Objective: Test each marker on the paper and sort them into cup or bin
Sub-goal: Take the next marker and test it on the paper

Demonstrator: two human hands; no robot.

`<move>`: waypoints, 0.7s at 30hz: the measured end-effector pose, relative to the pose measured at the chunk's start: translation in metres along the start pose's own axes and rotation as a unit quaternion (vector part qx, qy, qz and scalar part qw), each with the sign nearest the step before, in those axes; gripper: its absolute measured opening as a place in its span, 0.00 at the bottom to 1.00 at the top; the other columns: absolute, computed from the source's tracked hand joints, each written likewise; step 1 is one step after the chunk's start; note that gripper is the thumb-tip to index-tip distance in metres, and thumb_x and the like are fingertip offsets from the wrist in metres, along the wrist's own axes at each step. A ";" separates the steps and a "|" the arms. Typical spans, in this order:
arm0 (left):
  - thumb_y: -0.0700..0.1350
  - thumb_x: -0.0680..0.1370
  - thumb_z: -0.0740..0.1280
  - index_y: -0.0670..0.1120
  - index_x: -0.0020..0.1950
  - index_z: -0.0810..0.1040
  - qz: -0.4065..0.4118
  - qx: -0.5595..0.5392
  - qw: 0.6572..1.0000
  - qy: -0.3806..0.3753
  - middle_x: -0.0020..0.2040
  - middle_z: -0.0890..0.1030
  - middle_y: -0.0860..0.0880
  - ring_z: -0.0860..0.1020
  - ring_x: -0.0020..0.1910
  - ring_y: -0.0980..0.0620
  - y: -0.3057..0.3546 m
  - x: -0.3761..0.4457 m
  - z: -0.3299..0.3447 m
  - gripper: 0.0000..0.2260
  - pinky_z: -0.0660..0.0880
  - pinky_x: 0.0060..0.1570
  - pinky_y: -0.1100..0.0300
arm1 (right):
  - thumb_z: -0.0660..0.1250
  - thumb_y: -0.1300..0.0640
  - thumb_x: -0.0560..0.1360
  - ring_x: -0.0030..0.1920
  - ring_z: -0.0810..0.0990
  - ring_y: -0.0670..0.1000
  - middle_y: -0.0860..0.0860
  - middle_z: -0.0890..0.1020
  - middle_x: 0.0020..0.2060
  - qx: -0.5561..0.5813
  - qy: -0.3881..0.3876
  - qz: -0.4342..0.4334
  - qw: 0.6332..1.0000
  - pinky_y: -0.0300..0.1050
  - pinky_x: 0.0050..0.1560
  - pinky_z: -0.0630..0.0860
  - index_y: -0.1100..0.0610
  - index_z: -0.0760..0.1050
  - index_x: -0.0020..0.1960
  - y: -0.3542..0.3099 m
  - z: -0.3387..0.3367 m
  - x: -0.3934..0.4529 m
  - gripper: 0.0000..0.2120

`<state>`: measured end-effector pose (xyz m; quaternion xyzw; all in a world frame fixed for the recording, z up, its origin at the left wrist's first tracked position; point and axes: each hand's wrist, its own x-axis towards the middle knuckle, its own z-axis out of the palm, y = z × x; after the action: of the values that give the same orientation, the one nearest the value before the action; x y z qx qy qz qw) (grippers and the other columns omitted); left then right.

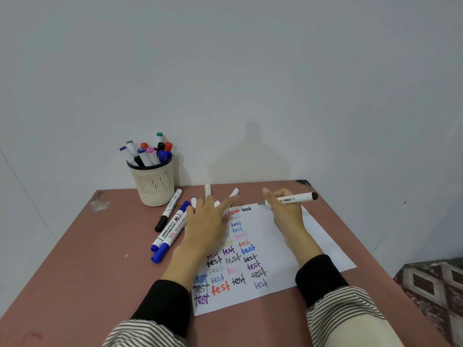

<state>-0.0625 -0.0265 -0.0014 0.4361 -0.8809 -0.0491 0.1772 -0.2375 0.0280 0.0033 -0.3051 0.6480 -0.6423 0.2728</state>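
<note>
The paper (pixel 265 249) lies at the table (pixel 82 259) centre, covered with rows of the word "test" in black, blue, red, pink and purple. The right hand (pixel 285 214), at 1 o'clock on the sheet, grips a white marker (pixel 290 199); its tip meets the sheet's far edge, and its barrel print is too small to read. The left hand (pixel 208 221) rests with fingers spread and straight over white markers (pixel 208 190) at 12 o'clock, hiding their barrels. At 10 o'clock lie blue-capped markers (pixel 170 230), one reading "WHITEBOARD MARKER". The mesh cup (pixel 154 184), at 11 o'clock, holds capped markers.
</note>
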 end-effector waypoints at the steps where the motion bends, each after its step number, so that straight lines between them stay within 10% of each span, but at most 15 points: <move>1: 0.46 0.83 0.53 0.61 0.76 0.53 0.010 -0.033 0.999 0.006 0.68 0.66 0.45 0.64 0.64 0.44 0.002 -0.002 0.000 0.23 0.59 0.69 0.43 | 0.72 0.48 0.74 0.25 0.64 0.43 0.45 0.72 0.26 0.025 -0.005 0.002 1.000 0.37 0.28 0.62 0.55 0.70 0.39 -0.003 0.000 -0.001 0.14; 7: 0.36 0.82 0.53 0.46 0.65 0.62 -0.052 -0.318 0.947 -0.006 0.65 0.66 0.46 0.68 0.61 0.51 0.009 0.000 -0.012 0.13 0.66 0.59 0.58 | 0.59 0.46 0.80 0.21 0.64 0.46 0.55 0.77 0.26 0.212 -0.088 0.109 0.967 0.37 0.24 0.57 0.61 0.79 0.40 -0.018 0.001 -0.002 0.22; 11: 0.42 0.82 0.61 0.47 0.56 0.71 -0.061 -0.359 0.931 0.033 0.63 0.74 0.55 0.72 0.61 0.55 0.004 0.004 -0.009 0.04 0.63 0.69 0.47 | 0.61 0.52 0.80 0.19 0.61 0.46 0.54 0.74 0.24 0.213 -0.089 0.085 0.969 0.38 0.23 0.55 0.57 0.69 0.37 -0.018 0.005 -0.006 0.14; 16: 0.42 0.77 0.69 0.52 0.52 0.75 -0.066 -0.434 0.897 0.060 0.50 0.79 0.58 0.77 0.51 0.60 0.002 0.005 -0.011 0.07 0.73 0.47 0.70 | 0.65 0.55 0.78 0.20 0.63 0.44 0.52 0.69 0.26 0.204 -0.053 0.055 0.976 0.36 0.23 0.55 0.57 0.69 0.40 -0.021 0.006 -0.009 0.11; 21: 0.42 0.75 0.72 0.52 0.49 0.78 -0.045 -0.431 0.901 0.038 0.48 0.81 0.57 0.78 0.49 0.61 0.002 0.007 -0.007 0.07 0.74 0.48 0.66 | 0.66 0.55 0.78 0.21 0.61 0.44 0.50 0.66 0.25 0.153 -0.067 0.034 0.985 0.35 0.23 0.58 0.56 0.67 0.36 -0.022 0.006 -0.011 0.14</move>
<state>-0.0649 -0.0302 0.0077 0.3575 -0.7461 -0.4152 0.3784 -0.2245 0.0326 0.0243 -0.2797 0.5320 -0.7024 0.3813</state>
